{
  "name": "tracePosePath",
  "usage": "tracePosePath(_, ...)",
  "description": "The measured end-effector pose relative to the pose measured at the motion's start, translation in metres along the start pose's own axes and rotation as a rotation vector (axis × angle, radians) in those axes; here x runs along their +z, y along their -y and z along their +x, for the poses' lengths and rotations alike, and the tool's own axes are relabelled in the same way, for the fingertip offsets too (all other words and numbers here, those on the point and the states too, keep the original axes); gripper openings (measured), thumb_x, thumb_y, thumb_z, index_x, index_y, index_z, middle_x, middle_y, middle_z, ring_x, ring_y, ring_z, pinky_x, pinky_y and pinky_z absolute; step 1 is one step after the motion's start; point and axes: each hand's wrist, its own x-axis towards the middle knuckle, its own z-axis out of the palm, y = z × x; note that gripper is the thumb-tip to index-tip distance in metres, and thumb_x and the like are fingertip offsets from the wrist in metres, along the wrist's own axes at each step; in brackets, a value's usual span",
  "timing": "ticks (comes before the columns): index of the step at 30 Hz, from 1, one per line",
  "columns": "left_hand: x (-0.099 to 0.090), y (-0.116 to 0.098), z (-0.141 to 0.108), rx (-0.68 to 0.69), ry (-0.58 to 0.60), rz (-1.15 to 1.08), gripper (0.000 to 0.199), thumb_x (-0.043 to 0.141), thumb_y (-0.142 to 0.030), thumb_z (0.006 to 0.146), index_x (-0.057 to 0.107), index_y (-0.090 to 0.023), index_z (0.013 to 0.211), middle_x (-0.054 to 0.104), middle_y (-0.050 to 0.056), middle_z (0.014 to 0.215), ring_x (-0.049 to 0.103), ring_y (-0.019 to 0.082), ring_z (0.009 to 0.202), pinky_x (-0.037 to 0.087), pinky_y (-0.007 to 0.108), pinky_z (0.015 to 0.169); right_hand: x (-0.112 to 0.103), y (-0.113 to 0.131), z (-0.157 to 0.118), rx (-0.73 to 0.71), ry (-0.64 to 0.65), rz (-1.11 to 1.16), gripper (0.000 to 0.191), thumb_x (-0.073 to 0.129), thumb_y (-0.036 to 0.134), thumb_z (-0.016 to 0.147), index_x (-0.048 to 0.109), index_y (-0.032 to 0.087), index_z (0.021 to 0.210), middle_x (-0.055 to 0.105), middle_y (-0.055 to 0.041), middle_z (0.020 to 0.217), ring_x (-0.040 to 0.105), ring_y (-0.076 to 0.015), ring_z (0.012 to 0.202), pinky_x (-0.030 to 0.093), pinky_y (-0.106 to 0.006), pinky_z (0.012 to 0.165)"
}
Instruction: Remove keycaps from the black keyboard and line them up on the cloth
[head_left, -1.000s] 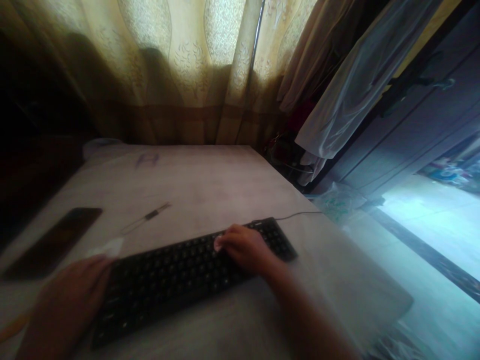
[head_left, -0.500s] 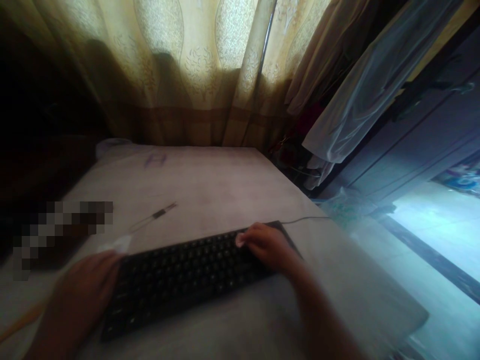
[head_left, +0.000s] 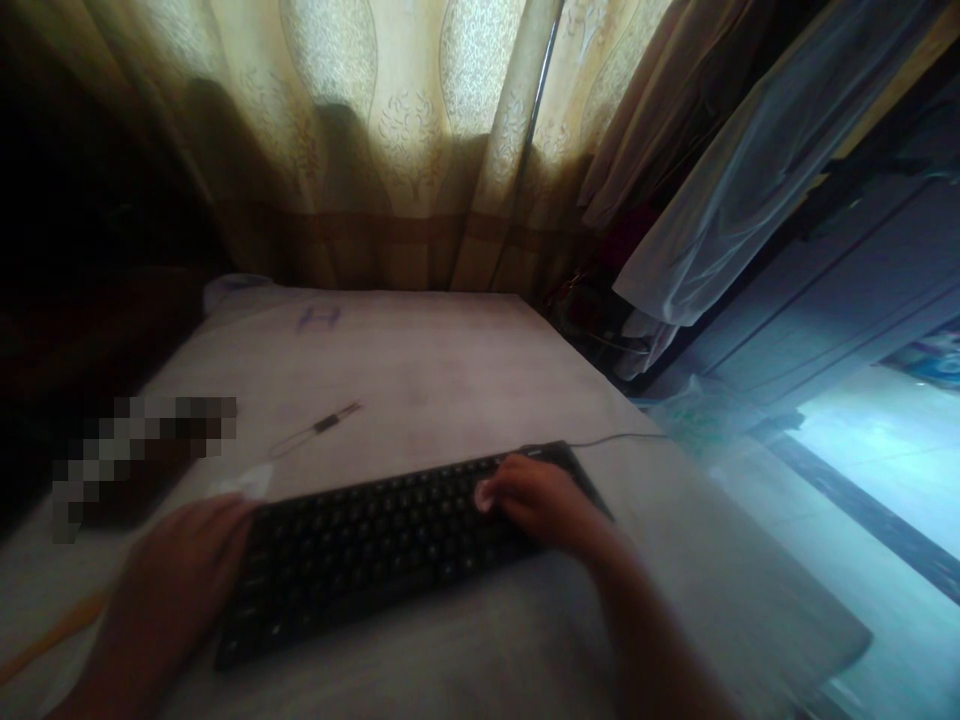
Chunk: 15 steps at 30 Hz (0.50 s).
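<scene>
A black keyboard (head_left: 382, 540) lies slantwise on the pale-covered table, its keys facing up. My left hand (head_left: 187, 550) grips its left end, the fingers together along the edge and the thumb not clearly seen. Over the right-hand keys is my right hand (head_left: 536, 495), closed in a pinch. A small pale, pinkish wad (head_left: 484, 494) shows at its fingertips, pressed to the keys; whether it is tissue, cotton or cloth I cannot tell. Part of the keyboard's right side is hidden under this hand.
Beyond the keyboard lies a thin looped cord with a dark middle piece (head_left: 328, 423). A white scrap (head_left: 251, 482) is by my left hand, an orange strip (head_left: 56, 635) farther left. The keyboard's cable (head_left: 622, 437) runs right. Curtains (head_left: 409, 150) hang behind the table (head_left: 427, 350); a blurred-out object lies left.
My right hand has shifted slightly toward me over the keys with the pale wad. My left hand stays at the keyboard's left end. The whole view has moved a little.
</scene>
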Motion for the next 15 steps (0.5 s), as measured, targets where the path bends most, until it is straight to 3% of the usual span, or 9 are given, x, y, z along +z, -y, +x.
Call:
tracePosePath(6, 0.001, 0.002, -0.002, 0.043, -0.04, 0.01, 0.046, 0.031, -0.034, 0.084, 0.07, -0.011, 0.093, 0.069, 0.016, 0.098, 0.061, 0.029, 0.091, 0.047, 0.045, 0.084, -0.01, -0.009, -0.007, 0.02, -0.034, 0.035, 0.025, 0.055, 0.004, 0.077, 0.071, 0.023, 0.081, 0.069, -0.0005, 0.087, 0.063, -0.0149, 0.085, 0.045, -0.029, 0.08)
tracePosePath(11, 0.002, 0.001, -0.002, 0.033, -0.035, -0.007, 0.046, 0.03, -0.034, 0.084, 0.07, -0.013, 0.092, 0.069, 0.015, 0.098, 0.061, 0.028, 0.092, 0.047, 0.044, 0.085, 0.009, 0.015, -0.001, -0.109, -0.073, 0.133, 0.022, 0.054, 0.011, 0.084, 0.07, 0.024, 0.09, 0.065, -0.0016, 0.093, 0.061, -0.0116, 0.084, 0.045, -0.023, 0.078)
tracePosePath(15, -0.001, -0.001, 0.0, -0.001, -0.001, 0.016, 0.045, 0.03, -0.033, 0.084, 0.07, -0.013, 0.094, 0.069, 0.015, 0.1, 0.06, 0.028, 0.093, 0.046, 0.043, 0.084, 0.022, 0.029, 0.003, -0.166, 0.005, 0.07, 0.023, 0.054, 0.011, 0.083, 0.071, 0.025, 0.088, 0.062, -0.0002, 0.089, 0.06, -0.0109, 0.08, 0.044, -0.021, 0.074)
